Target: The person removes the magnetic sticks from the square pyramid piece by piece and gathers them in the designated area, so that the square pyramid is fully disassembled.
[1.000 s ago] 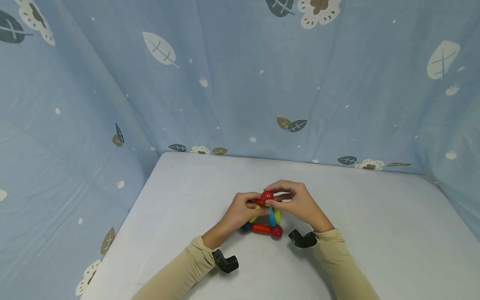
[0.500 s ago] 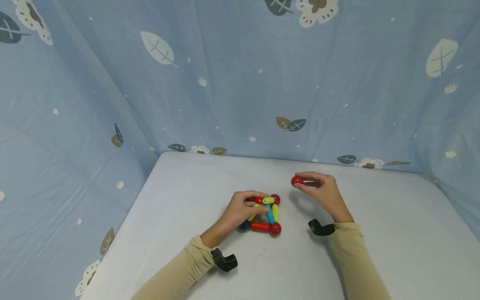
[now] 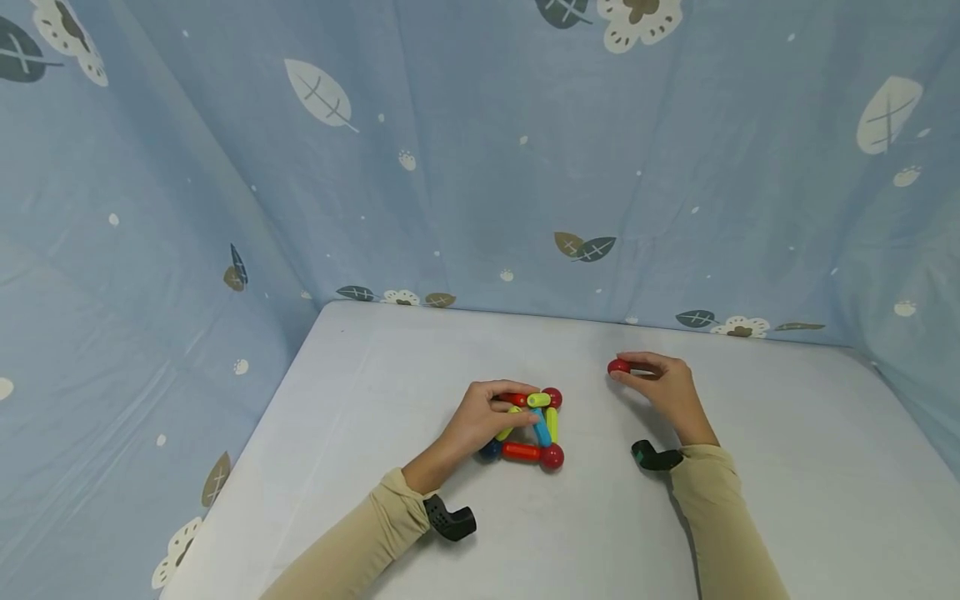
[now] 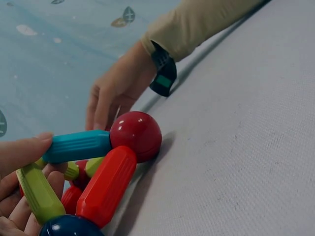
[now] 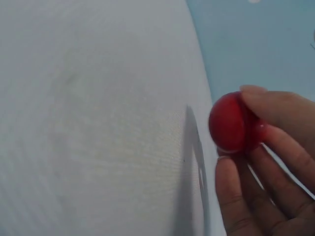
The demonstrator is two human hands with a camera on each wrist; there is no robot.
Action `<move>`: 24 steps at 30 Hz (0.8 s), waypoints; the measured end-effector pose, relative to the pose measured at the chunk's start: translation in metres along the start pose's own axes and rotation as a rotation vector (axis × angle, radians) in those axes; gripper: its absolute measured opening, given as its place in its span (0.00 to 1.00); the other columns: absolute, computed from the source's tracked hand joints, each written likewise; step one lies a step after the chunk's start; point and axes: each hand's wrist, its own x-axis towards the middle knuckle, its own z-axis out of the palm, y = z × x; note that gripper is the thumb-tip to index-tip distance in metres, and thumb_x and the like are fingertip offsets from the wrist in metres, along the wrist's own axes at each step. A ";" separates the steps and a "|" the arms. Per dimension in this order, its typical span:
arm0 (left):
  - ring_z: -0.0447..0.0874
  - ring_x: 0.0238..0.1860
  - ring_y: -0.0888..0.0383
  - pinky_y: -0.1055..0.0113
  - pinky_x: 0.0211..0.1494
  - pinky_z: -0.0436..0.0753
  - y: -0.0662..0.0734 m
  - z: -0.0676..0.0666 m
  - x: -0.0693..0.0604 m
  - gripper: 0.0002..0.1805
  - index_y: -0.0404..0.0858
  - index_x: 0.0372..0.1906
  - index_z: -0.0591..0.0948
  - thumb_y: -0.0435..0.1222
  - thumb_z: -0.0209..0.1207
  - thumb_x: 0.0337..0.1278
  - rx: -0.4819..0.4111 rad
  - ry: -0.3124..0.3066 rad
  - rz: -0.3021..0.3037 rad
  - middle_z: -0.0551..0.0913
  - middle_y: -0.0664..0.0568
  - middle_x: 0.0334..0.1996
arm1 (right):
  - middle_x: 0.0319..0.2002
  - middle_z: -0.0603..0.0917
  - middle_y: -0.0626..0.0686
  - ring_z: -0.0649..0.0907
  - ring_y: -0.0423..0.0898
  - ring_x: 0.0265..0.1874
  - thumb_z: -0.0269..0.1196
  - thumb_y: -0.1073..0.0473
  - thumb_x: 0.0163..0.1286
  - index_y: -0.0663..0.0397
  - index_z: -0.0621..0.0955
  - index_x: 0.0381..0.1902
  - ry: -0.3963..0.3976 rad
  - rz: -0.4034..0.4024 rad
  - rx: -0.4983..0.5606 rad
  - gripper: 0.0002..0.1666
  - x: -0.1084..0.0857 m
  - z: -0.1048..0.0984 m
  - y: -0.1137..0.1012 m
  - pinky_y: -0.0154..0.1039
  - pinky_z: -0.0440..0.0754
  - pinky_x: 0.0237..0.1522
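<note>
Pinching a loose red ball (image 3: 618,367) between thumb and fingers, the right hand (image 3: 663,393) was positioned toward the far side of the white table (image 3: 420,358), well apart from the rod-and-ball frame (image 3: 541,429). Whether the ball touched the table could not be told. The left hand (image 3: 480,421) gripped the frame's left and upper part, thumb against the raised end of the blue rod (image 4: 78,146); the fingers hid some joints.

The step in hand appeared to be steadying the frame while the ball was handled separately. It called for a light, even left grip, so that the leaning rods would not swing, and a secure fingertip hold, since the smooth ball would likely roll if released.

A red rod (image 3: 521,452) linked a dark blue ball (image 3: 491,450) and a corner red ball (image 3: 551,457). The right wrist device (image 3: 655,457) could have snagged the frame on approach. A blue curtain (image 3: 450,150) bounded the far edge.
</note>
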 end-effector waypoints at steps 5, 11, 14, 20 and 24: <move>0.83 0.26 0.60 0.77 0.33 0.76 0.000 0.000 0.000 0.21 0.38 0.58 0.87 0.33 0.73 0.57 0.002 0.003 -0.005 0.90 0.41 0.51 | 0.58 0.86 0.63 0.86 0.61 0.56 0.74 0.49 0.66 0.56 0.85 0.60 -0.039 0.037 -0.006 0.28 0.000 0.001 0.005 0.21 0.79 0.44; 0.86 0.29 0.59 0.76 0.33 0.76 -0.001 0.000 0.000 0.22 0.39 0.58 0.87 0.33 0.73 0.57 0.003 -0.001 0.002 0.89 0.42 0.53 | 0.60 0.85 0.62 0.85 0.60 0.58 0.74 0.48 0.66 0.55 0.84 0.61 -0.060 0.064 -0.006 0.30 0.000 0.001 0.006 0.22 0.78 0.45; 0.84 0.27 0.59 0.76 0.33 0.76 -0.001 0.000 0.000 0.22 0.39 0.58 0.87 0.33 0.73 0.57 0.001 -0.004 0.007 0.89 0.42 0.53 | 0.60 0.84 0.63 0.85 0.61 0.58 0.74 0.48 0.65 0.55 0.84 0.62 -0.066 0.068 0.007 0.30 0.000 0.001 0.006 0.21 0.78 0.45; 0.84 0.27 0.59 0.77 0.33 0.77 -0.002 -0.001 0.000 0.22 0.39 0.58 0.86 0.33 0.73 0.58 0.004 -0.004 0.006 0.89 0.42 0.54 | 0.62 0.83 0.63 0.84 0.61 0.60 0.73 0.48 0.67 0.55 0.83 0.63 -0.080 0.067 0.008 0.30 -0.001 0.001 0.007 0.20 0.77 0.46; 0.85 0.28 0.59 0.77 0.34 0.78 -0.002 -0.001 0.000 0.22 0.39 0.58 0.87 0.34 0.73 0.57 0.004 -0.002 0.000 0.89 0.42 0.53 | 0.63 0.83 0.61 0.84 0.60 0.60 0.73 0.48 0.67 0.53 0.83 0.63 -0.086 0.068 0.000 0.30 0.000 0.003 0.010 0.20 0.77 0.46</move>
